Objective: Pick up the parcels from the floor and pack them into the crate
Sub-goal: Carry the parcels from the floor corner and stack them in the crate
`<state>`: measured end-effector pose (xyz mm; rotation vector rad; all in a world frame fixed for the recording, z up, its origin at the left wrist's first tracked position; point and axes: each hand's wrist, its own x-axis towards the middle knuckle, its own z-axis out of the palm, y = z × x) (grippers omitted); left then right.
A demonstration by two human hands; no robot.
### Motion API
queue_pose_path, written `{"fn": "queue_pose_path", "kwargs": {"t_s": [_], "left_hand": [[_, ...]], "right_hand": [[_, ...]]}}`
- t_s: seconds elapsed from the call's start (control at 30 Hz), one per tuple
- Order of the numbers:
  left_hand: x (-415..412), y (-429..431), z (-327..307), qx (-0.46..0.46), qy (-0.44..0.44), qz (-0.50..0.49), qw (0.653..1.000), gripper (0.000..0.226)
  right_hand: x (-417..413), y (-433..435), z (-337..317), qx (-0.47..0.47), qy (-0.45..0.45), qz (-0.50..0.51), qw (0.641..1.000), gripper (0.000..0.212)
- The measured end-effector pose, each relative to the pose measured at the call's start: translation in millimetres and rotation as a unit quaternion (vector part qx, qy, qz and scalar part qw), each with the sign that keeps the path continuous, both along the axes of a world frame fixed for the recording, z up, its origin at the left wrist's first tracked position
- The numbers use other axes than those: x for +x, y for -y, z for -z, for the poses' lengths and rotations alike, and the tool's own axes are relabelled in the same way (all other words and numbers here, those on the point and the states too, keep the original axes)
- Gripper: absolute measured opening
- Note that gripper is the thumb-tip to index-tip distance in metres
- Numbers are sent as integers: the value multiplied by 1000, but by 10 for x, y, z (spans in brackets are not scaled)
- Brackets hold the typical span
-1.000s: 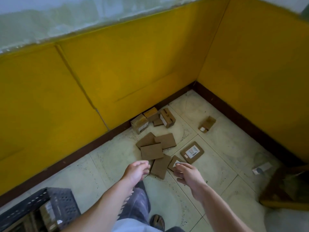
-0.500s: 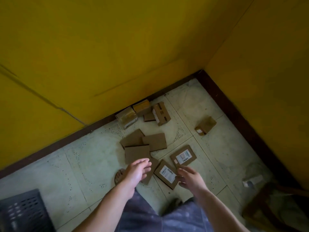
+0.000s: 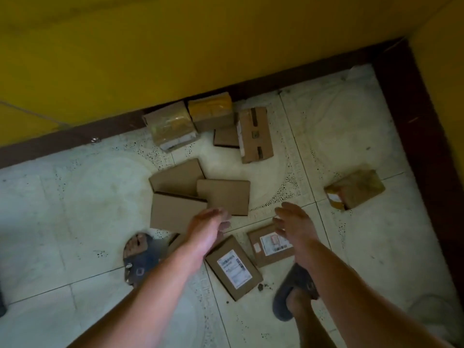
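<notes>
**Two empty hands above parcels scattered in a floor corner**

Head view, looking down. Pale, speckled floor tiles (image 3: 82, 212) meet a yellow wall (image 3: 175, 51) edged with a dark brown skirting board (image 3: 424, 136). All parcels lie on the floor. At the far side, against the skirting, are a box wrapped in glossy clear tape (image 3: 170, 124), a box with yellow tape (image 3: 211, 111) and a long plain carton (image 3: 254, 134). At centre, three flat, matt cardboard mailers (image 3: 175, 178) overlap. Nearer lie two flat parcels with white printed labels (image 3: 233, 268), side by side. A single taped box (image 3: 356, 188) sits apart to the right.

The left hand (image 3: 209, 228) reaches forward over the near edge of the mailers, fingers loosely extended and holding nothing. The right hand (image 3: 293, 226) is held edge-on above the right labelled parcel, fingers straight and together, also empty. Whether either hand touches cardboard cannot be told. Both forearms are bare. A sandalled foot (image 3: 138, 257) stands to the near left.
</notes>
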<state>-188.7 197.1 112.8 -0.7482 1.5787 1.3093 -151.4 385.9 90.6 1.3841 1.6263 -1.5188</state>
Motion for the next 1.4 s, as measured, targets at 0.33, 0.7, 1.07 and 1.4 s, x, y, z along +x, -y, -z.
{"fn": "queue_pose_path", "kwargs": {"t_s": [0.33,0.7,1.07,1.4], "left_hand": [[-938,-751,1639,-34,-95,109,989,60],[-942,-1004,1823,-23,-116,68,991,10],[-65,-435,429,6,-25,-8,1000,82],[129,327,-1218,-1,-60,-73,995,92]], "right_hand": [[-960,-356,1610,54,-66,-56,995,61],[-772,-249,1758,55,-149,-73,985,23],[277,454,75,79,-207,-102,970,45],[456,969,-1574,137,-280,-330,891,57]]}}
